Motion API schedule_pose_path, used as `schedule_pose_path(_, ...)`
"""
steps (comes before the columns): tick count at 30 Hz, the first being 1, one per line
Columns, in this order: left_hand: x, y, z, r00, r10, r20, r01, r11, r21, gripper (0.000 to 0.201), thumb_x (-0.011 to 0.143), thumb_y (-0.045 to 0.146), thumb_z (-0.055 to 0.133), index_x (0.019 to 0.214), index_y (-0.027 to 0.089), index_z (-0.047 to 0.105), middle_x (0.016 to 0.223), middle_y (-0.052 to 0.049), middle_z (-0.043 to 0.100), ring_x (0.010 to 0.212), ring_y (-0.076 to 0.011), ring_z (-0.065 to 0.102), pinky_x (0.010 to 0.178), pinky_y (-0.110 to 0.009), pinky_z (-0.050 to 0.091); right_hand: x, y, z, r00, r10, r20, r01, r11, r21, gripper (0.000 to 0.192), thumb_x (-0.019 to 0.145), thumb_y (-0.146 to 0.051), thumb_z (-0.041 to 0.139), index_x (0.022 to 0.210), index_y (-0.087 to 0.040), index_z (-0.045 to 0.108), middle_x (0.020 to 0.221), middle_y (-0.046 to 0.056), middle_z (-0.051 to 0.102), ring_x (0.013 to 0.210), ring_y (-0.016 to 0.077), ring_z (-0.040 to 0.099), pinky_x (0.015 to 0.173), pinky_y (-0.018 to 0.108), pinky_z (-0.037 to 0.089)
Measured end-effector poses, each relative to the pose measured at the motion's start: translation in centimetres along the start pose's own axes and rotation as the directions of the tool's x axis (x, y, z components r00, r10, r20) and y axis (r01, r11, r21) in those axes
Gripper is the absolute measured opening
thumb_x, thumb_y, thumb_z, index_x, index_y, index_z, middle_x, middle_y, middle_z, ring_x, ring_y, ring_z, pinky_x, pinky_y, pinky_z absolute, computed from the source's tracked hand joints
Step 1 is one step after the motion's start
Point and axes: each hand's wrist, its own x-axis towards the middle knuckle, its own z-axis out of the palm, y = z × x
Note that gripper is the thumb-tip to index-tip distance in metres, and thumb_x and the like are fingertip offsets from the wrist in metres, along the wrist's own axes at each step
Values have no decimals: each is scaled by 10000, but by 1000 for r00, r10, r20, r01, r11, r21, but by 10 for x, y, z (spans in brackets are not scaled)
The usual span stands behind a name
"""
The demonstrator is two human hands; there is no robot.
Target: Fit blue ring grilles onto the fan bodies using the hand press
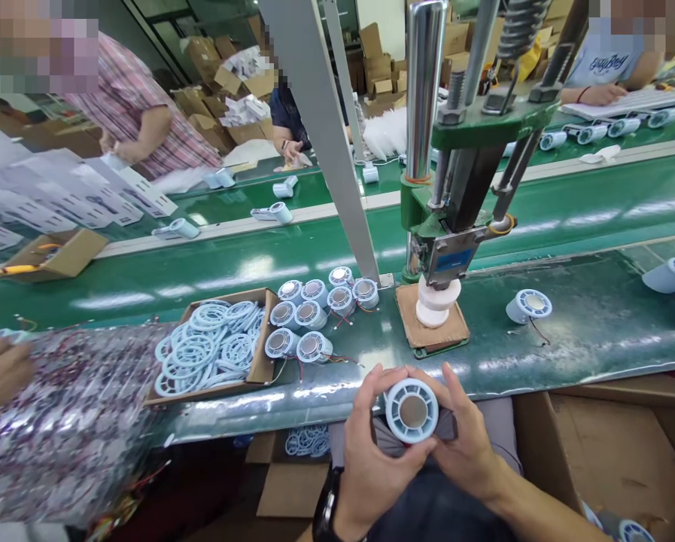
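Observation:
Between my left hand (368,463) and my right hand (469,448) is a round light-blue plastic housing (394,421), gripped from both sides above my lap. Its ribbed open face with a grey metal disc in the middle points toward me. Just beyond it stands a green hand press (469,139) with a white round pressing head (437,301) over a brown pad (408,312). Several similar housings (313,345) with thin wires are grouped left of the press. Another housing (529,306) sits to its right.
A cardboard box of light-blue rings (218,346) stands left on the bench, beside bagged wired parts (71,421). Another person's hand (1,373) reaches in at far left. A grey post (337,150) rises behind. Across the green conveyor (247,263), people work. An open carton (613,444) is at right.

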Motion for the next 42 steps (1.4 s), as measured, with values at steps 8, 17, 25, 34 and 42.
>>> schedule_pose_path(8, 5, 6, -3, 1000, 14, 5, -14, 999, 47, 786, 815, 463, 784, 1460, 245, 393, 1227, -122, 718, 1136, -297, 702, 1015, -443, 565, 6, -7, -4, 999, -17, -31, 18, 999, 37, 729, 1035, -378, 467, 1617, -208, 62, 1239, 156, 720, 1153, 210, 711, 916, 342, 622)
schedule_pose_path(17, 6, 3, -5, 1000, 17, 11, -18, 1000, 11, 659, 781, 342, 791, 1374, 213, 535, 1246, -127, 727, 1136, -299, 707, 1010, -425, 573, 5, -2, -7, 996, -88, 26, 91, 989, -113, 816, 946, -170, 536, 1620, -203, 76, 1294, 143, 692, 1175, 229, 699, 951, 366, 615)
schedule_pose_path(25, 94, -28, 9, 982, -189, 4, 189, 982, -25, 534, 605, 217, 797, 1128, 135, 722, 1059, -99, 791, 967, -283, 737, 927, -420, 583, 171, -46, -129, 912, -409, -15, 335, 766, -548, 548, 915, -226, 649, 1435, -139, 500, 1412, 118, 607, 1378, 241, 528, 1177, 410, 404)
schedule_pose_path(34, 144, -46, 62, 986, -144, 88, 158, 972, -172, 535, 647, 204, 819, 1155, 117, 676, 1070, -109, 775, 972, -248, 730, 913, -380, 569, 348, -41, -160, 953, -243, -181, 179, 933, -311, 425, 479, -157, -175, 431, 52, 192, 760, 91, 645, 727, -7, 595, 428, 136, 188)
schedule_pose_path(42, 148, -44, 85, 963, -84, 255, 137, 971, -198, 477, 672, 173, 833, 1124, 124, 689, 1113, -124, 765, 1025, -284, 717, 949, -431, 555, 345, -43, -163, 948, -180, -262, 133, 974, -185, 519, 720, -258, -28, 431, 31, 292, 735, 82, 682, 842, 95, 669, 558, 160, 377)
